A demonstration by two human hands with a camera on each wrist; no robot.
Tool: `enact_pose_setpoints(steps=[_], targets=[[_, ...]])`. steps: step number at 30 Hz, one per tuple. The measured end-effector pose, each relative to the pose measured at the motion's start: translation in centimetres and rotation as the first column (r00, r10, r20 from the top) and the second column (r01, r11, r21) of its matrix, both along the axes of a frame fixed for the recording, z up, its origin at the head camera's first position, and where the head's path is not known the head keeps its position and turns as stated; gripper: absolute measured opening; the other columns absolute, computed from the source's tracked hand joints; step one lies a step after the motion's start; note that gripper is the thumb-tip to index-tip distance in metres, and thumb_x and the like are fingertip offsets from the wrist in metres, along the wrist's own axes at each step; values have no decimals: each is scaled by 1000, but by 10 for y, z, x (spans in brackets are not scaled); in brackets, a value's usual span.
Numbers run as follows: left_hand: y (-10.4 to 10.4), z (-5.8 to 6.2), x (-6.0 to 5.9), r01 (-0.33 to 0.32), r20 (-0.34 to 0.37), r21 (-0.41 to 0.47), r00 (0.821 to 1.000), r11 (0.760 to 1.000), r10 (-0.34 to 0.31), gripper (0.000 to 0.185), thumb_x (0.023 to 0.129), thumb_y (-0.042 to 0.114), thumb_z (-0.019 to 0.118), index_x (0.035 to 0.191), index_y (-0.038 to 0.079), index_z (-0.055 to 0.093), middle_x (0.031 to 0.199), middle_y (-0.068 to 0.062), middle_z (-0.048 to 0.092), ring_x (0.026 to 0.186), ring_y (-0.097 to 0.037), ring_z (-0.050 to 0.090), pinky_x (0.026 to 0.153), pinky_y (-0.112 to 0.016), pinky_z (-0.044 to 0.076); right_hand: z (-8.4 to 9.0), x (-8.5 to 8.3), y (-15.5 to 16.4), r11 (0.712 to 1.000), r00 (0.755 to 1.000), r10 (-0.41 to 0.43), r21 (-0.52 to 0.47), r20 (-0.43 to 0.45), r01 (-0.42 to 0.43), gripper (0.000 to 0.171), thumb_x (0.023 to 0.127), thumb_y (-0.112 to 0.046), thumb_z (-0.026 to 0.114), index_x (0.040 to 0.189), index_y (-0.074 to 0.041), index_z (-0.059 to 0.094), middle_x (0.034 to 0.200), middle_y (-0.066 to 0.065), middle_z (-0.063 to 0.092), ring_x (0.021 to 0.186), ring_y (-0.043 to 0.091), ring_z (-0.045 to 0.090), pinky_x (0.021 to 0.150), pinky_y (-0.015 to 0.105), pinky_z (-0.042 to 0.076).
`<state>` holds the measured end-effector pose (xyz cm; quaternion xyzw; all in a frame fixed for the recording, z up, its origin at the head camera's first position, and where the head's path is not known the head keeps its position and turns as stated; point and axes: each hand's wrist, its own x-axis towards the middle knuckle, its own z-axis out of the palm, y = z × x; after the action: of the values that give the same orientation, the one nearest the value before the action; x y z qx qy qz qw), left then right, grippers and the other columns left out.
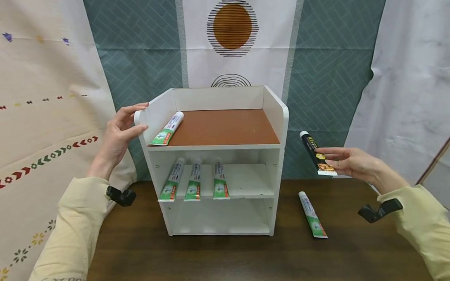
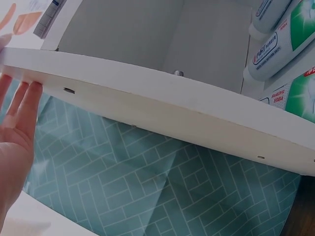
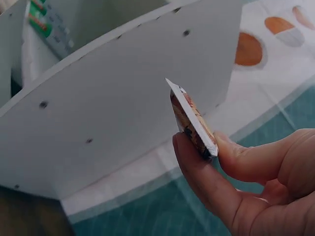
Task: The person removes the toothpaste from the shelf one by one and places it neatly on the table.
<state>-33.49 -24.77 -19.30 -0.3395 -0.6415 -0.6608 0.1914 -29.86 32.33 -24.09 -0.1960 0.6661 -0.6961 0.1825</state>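
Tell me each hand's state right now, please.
Left hand: holding the white shelf unit by its left side.
Right hand: pinching the black tube.

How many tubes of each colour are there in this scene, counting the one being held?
White-and-green tubes: 5 (1 on the top, 3 on the middle shelf, 1 on the table)
Black tube: 1 (in the right hand)
Total: 6

Head view is evenly lit, the wooden tabletop (image 1: pixel 229 266) faintly glossed at six o'clock; wrist views are dimmed.
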Motion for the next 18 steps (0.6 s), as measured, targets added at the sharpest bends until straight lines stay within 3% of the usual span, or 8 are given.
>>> enact_pose_setpoints(steps=[5,9,15,18], targets=[[0,0,0,4,-3,13,1000,1000,-4,41,82,-9,57,120,7,56,134,-11,40,119,-26,36,82,-28,42,-35,3,12,991,998,-57,119,-9,57,39,87,5,53,116,-19,64,111,7,49,85,19,59,73,31,49],[0,1,0,16,-1,19,1000,1000,-16,41,82,-10,57,120,7,56,134,-11,40,119,-26,36,81,-28,43,-63,6,23,982,999,-47,186,-5,47,39,87,3,55,117,-20,63,110,4,52,86,19,59,74,33,48],[-1,2,1,28,-5,30,1000,999,-28,41,82,-11,56,119,6,56,134,-12,40,118,-27,36,80,-27,44,-98,9,33,949,996,-79,303,-46,89,38,84,0,60,118,-17,62,110,12,47,81,21,59,68,36,50],[-1,2,1,30,-1,34,1000,999,-30,41,82,-11,56,119,6,56,134,-12,40,118,-27,36,79,-27,45,-114,10,39,949,996,-81,303,-36,89,37,84,2,59,117,-17,63,110,14,47,82,23,59,68,38,50]])
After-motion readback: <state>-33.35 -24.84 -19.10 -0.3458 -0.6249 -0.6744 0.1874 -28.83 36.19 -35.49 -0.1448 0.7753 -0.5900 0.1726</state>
